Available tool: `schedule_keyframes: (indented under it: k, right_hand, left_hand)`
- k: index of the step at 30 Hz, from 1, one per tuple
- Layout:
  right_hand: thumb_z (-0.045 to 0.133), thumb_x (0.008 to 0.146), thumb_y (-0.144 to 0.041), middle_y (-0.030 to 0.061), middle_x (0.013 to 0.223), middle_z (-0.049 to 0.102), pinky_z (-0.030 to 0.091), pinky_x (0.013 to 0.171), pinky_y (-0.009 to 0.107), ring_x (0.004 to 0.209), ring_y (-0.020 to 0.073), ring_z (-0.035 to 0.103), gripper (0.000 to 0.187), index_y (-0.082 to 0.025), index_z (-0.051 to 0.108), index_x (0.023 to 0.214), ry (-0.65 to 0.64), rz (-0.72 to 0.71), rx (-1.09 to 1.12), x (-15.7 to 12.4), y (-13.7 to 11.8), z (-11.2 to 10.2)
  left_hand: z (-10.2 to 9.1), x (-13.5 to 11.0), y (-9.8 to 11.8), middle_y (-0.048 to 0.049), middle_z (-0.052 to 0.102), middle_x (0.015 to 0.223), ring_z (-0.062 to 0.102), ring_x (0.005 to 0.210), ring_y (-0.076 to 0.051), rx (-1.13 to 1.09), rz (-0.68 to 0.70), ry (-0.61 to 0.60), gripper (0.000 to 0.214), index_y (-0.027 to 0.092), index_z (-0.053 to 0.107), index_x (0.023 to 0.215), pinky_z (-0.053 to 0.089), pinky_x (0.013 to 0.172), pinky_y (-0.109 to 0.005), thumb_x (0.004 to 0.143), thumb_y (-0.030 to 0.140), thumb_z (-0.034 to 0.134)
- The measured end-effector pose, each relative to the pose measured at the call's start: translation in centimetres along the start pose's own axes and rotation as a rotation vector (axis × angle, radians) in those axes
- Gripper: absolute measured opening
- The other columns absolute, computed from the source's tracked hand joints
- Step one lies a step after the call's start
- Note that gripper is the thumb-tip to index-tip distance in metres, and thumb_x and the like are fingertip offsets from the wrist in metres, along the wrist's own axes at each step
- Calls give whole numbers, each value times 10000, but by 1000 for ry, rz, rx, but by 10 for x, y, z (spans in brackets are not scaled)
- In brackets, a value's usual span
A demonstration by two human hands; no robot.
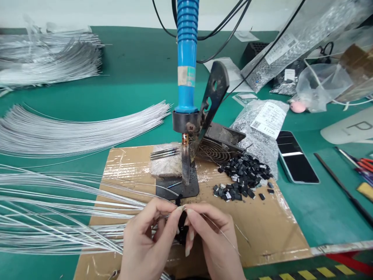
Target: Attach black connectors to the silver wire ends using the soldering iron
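Observation:
My left hand [147, 241] and my right hand [214, 239] meet low in the middle, fingers pinched together over a small black connector [182, 229] and thin grey wires [72, 217] that fan out to the left. My left hand pinches the wire ends. My right hand pinches the black connector and a thin wire trailing right. Just beyond them a blue-handled soldering iron [186, 66] stands upright in a black metal stand [186, 182]. A pile of small black connectors [243, 177] lies on the cardboard sheet [276, 229] to the right.
More wire bundles [72, 132] lie on the green bench at left, another stack [49, 58] at the far left. A phone [295, 157], plastic bags of parts [264, 124], tools [358, 163] and black cables sit to the right.

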State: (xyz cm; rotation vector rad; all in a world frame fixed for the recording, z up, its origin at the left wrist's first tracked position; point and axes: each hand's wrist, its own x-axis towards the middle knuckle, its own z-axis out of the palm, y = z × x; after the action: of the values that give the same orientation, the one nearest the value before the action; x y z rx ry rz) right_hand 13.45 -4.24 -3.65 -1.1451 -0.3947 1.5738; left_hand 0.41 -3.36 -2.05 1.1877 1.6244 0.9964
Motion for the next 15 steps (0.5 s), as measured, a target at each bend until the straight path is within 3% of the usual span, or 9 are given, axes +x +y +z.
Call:
schedule_keyframes:
  k: [15]
  right_hand:
    - [909,805,-402,-13,646,667,530,417,182,419,73,606,222,-184,870,783,13,2,-23,-2,-5,-1]
  left_hand:
    - [-1,-1,-6,22,697,658,619,563,-122,34,126,-2,142,223,749,771,452,517,-212,906,268,750]
